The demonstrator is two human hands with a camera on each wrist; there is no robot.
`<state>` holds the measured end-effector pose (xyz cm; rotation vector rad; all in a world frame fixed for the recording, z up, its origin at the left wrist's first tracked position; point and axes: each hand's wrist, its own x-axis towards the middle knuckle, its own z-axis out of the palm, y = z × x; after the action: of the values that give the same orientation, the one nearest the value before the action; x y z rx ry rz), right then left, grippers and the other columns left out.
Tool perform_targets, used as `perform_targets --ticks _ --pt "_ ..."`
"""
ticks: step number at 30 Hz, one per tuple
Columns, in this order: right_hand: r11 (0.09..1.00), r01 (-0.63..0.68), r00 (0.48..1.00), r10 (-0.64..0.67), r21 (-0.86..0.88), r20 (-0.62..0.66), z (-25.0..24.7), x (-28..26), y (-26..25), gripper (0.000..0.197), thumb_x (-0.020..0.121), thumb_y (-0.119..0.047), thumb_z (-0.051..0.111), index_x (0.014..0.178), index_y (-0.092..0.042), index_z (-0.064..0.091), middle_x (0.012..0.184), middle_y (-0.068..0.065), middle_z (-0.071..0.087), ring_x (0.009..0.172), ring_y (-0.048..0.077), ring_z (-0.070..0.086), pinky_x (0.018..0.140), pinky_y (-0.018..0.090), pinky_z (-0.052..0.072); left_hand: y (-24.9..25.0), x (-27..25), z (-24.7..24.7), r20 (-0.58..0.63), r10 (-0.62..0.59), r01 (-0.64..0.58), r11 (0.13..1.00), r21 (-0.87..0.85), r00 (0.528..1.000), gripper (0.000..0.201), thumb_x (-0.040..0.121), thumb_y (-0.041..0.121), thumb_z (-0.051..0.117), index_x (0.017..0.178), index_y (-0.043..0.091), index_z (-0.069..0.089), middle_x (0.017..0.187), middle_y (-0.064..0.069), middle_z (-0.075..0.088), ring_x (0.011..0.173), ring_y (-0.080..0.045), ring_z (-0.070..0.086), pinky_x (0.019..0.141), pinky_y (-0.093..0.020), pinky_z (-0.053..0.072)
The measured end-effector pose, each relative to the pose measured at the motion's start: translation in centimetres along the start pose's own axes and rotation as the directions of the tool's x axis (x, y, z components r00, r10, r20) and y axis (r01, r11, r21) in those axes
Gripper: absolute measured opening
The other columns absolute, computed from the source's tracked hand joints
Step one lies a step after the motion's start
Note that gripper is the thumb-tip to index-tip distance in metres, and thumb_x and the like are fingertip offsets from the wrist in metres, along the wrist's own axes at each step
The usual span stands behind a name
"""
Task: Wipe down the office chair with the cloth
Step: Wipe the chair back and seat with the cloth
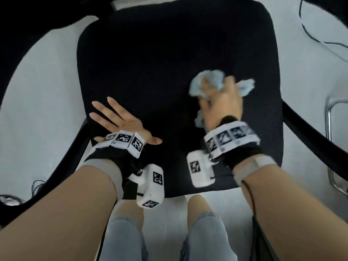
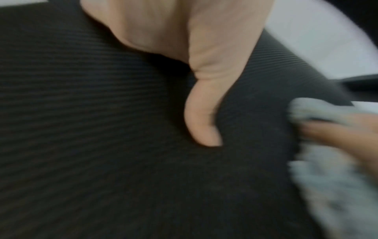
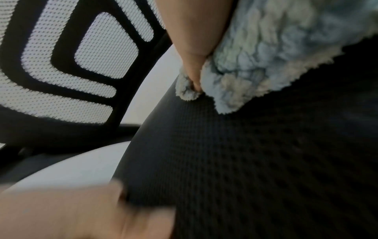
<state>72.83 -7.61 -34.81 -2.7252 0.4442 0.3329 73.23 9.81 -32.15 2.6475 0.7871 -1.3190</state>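
The black mesh seat (image 1: 150, 59) of the office chair fills the head view. My left hand (image 1: 120, 119) lies flat on the seat's front left corner, fingers straight and spread; its thumb (image 2: 202, 119) presses into the fabric. My right hand (image 1: 220, 104) grips a bunched fluffy light-blue cloth (image 1: 209, 80) against the right half of the seat. The cloth (image 3: 266, 53) spills out around the fingers in the right wrist view, and it shows blurred at the right edge of the left wrist view as the cloth (image 2: 327, 177).
Black armrests (image 1: 24, 68) curve along both sides of the seat. The mesh backrest (image 3: 67, 64) rises behind it. A chrome frame (image 1: 331, 147) and a thin cable (image 1: 310, 34) sit on the pale floor at right. My legs stand just before the seat's front edge.
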Motion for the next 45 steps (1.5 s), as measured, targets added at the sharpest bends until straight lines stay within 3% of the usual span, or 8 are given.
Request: perform_targets --ticks 5,11,18,22,26,36,41,45 --pt "0.961 0.276 0.961 -0.276 0.019 -0.002 -0.7 -0.6 2.0 0.042 0.079 -0.02 0.063 0.12 -0.026 0.059 0.109 0.022 0.054 0.093 0.04 0.055 0.08 0.048 0.047 4.2 0.0 -0.1 0.082 0.272 -0.265 0.961 -0.084 0.959 0.154 0.043 0.055 0.083 0.13 0.035 -0.041 0.137 -0.014 -0.051 0.13 -0.04 -0.041 0.099 -0.075 -0.001" --pt "0.99 -0.064 0.971 0.092 0.128 -0.221 -3.3 1.6 8.5 0.033 0.081 -0.024 0.057 0.102 -0.049 0.053 0.124 0.019 0.052 0.104 0.039 0.053 0.089 0.051 0.045 5.2 0.6 1.0 0.075 0.224 -0.223 0.975 -0.014 0.972 0.154 0.043 0.064 0.078 0.126 0.03 -0.047 0.136 -0.02 -0.05 0.126 -0.045 -0.042 0.095 -0.076 -0.009" --pt "0.985 0.17 0.98 -0.172 0.03 0.104 -0.8 -4.2 4.2 0.036 0.072 -0.019 0.066 0.108 -0.018 0.066 0.097 0.019 0.057 0.085 0.038 0.056 0.071 0.043 0.046 5.7 0.2 0.9 0.008 0.214 -0.213 0.977 -0.005 0.977 0.155 0.04 0.064 0.078 0.132 0.029 -0.041 0.142 -0.02 -0.043 0.131 -0.044 -0.037 0.096 -0.076 -0.008" --pt "0.986 0.05 0.986 -0.023 0.16 -0.164 -3.0 2.9 4.4 0.029 0.071 -0.012 0.068 0.084 -0.029 0.048 0.1 0.027 0.056 0.09 0.045 0.056 0.073 0.051 0.046 5.5 0.7 1.6 -0.064 0.226 -0.228 0.974 -0.018 0.972 0.154 0.037 0.065 0.077 0.136 0.027 -0.035 0.145 -0.022 -0.038 0.133 -0.045 -0.033 0.096 -0.075 -0.009" --pt "0.98 -0.086 0.99 0.105 0.177 -0.098 -2.6 5.6 3.9 0.041 0.084 -0.022 0.056 0.124 -0.028 0.053 0.128 0.021 0.049 0.118 0.036 0.045 0.097 0.05 0.039 5.7 0.9 2.1 -0.197 0.238 -0.248 0.968 -0.029 0.951 0.153 0.032 0.074 0.071 0.142 0.027 -0.024 0.15 -0.022 -0.026 0.137 -0.045 -0.024 0.1 -0.073 -0.008" --pt "0.989 0.132 0.988 -0.127 0.061 -0.09 -1.6 4.1 1.0 0.04 0.079 -0.021 0.06 0.119 -0.023 0.058 0.12 0.021 0.051 0.108 0.04 0.048 0.09 0.05 0.038 5.5 1.5 2.6 -0.177 0.221 -0.229 0.973 -0.024 0.959 0.156 0.028 0.073 0.071 0.14 0.027 -0.029 0.149 -0.021 -0.03 0.136 -0.044 -0.027 0.095 -0.078 -0.005" --pt "1.0 0.02 0.998 -0.02 -0.007 -0.056 -2.6 8.4 -0.8 0.041 0.089 -0.027 0.051 0.13 -0.032 0.046 0.141 0.012 0.032 0.124 0.032 0.036 0.1 0.043 0.033 6.5 1.4 3.4 -0.399 0.117 -0.167 0.982 -0.091 0.909 0.108 0.059 0.093 0.023 0.113 0.037 -0.052 0.155 -0.013 -0.019 0.143 -0.04 -0.007 0.106 -0.072 0.003" --pt "0.985 0.164 0.986 -0.164 0.046 -0.013 -1.0 1.8 0.9 0.041 0.081 -0.024 0.059 0.122 -0.026 0.056 0.121 0.019 0.05 0.108 0.039 0.048 0.089 0.049 0.04 6.1 2.0 3.1 -0.184 0.197 -0.2 0.98 0.002 0.963 0.153 0.037 0.078 0.068 0.107 0.031 -0.059 0.14 -0.018 -0.046 0.139 -0.043 -0.02 0.104 -0.069 -0.007"
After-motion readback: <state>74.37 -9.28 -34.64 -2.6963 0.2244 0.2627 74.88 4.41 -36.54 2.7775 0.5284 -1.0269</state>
